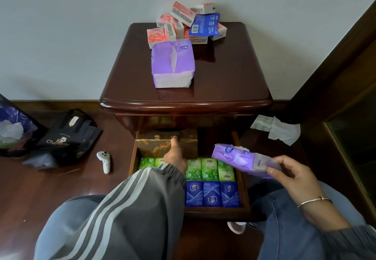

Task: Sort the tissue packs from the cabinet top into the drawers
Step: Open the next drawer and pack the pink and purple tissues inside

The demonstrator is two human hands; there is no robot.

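Cabinet top (pixel 234 72): pile of small packs (pixel 183 25) at the far edge, large soft pack (pixel 173 64) just near of it, centre. Open drawer (pixel 245 188) below, pulled near. Box (pixel 150 145) in its far-left part, middle row of packs (pixel 209 168) before the box, near row of packs (pixel 211 193) closest. Left hand (pixel 175 156) touches the box. Right hand (pixel 295 176) holds a second soft pack (pixel 240 158) over the drawer's right side. Floor left: bags (pixel 67 137), controller (pixel 104 161). Floor right: loose tissue (pixel 282 131).
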